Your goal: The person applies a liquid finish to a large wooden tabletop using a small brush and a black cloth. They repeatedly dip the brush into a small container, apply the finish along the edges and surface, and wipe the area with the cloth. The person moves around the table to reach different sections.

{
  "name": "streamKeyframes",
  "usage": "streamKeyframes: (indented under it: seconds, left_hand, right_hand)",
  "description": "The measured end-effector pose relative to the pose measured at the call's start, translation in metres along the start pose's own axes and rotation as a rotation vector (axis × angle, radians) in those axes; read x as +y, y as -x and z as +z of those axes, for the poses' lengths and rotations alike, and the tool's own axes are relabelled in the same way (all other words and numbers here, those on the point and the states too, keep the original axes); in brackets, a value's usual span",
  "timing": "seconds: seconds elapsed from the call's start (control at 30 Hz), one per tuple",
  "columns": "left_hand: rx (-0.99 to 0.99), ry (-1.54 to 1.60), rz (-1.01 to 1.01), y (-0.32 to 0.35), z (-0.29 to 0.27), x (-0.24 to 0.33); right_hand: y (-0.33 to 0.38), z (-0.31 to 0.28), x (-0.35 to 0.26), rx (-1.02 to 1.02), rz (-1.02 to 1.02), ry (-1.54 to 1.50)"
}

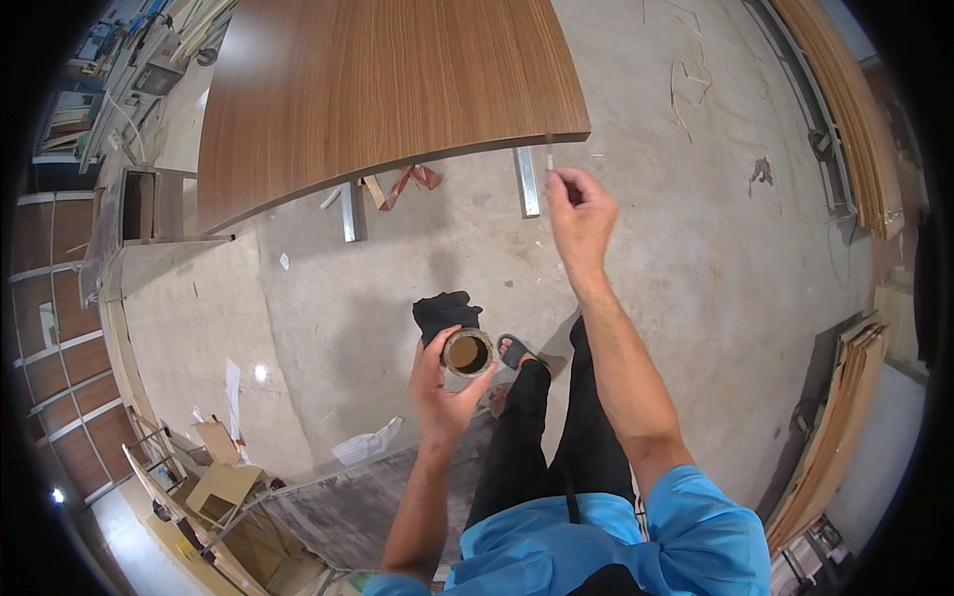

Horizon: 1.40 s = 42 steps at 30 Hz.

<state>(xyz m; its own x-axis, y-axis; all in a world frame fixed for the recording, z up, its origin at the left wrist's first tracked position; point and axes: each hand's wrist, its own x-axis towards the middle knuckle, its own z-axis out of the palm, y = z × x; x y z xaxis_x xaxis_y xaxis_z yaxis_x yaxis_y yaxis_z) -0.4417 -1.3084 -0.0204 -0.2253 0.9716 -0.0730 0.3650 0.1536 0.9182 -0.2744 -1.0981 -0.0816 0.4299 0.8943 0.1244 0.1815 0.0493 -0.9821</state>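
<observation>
My left hand (440, 392) is closed round a small round can (481, 340) with a crusted rim and brown liquid inside. A crumpled black cloth (445, 313) shows just beyond the can, against the fingers of that hand. Higher up and to the right, my right hand (582, 214) pinches a slim brush (550, 159) with a pale shaft and a brownish tip. That tip meets the near edge of a large wood-grain board (397, 74), close to its right corner. The fingers hide the brush's lower end.
Metal legs (527, 184) show beneath the board, beside a reddish-brown strip (409, 184). Stacked panels (835, 427) lean along the right. At lower left stand a dark sheet (348, 512) and wood scraps (224, 487). A metal frame (144, 204) is left of the board.
</observation>
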Motion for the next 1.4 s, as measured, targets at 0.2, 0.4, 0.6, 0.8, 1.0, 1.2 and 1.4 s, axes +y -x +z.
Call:
streamKeyframes:
  seconds: [0.2, 0.4, 0.6, 0.8, 1.0, 1.2, 1.4]
  left_hand:
    - [-0.004, -0.004, -0.012, 0.000, -0.003, -0.005]
    - [0.008, -0.060, -0.022, 0.001, -0.005, 0.000]
    - [0.023, 0.019, -0.016, 0.001, 0.000, 0.001]
    - [0.032, -0.015, -0.026, 0.004, -0.005, -0.001]
    - [0.046, -0.034, -0.039, 0.006, -0.008, 0.001]
    - [0.055, -0.066, -0.042, 0.008, -0.010, 0.000]
    - [0.068, -0.041, -0.063, 0.009, -0.012, -0.001]
  right_hand:
    - [-0.001, 0.012, -0.005, -0.215, -0.109, 0.011]
    - [-0.011, -0.003, -0.006, 0.033, -0.001, 0.054]
    - [-0.008, 0.000, -0.002, -0.254, -0.022, -0.027]
    - [-0.003, 0.006, -0.001, -0.068, 0.120, -0.084]
    - [-0.002, 0.010, -0.002, -0.192, 0.127, -0.098]
    - [0.001, 0.017, -0.003, -0.199, 0.157, -0.060]
    - [0.011, 0.039, -0.003, -0.246, 0.002, -0.033]
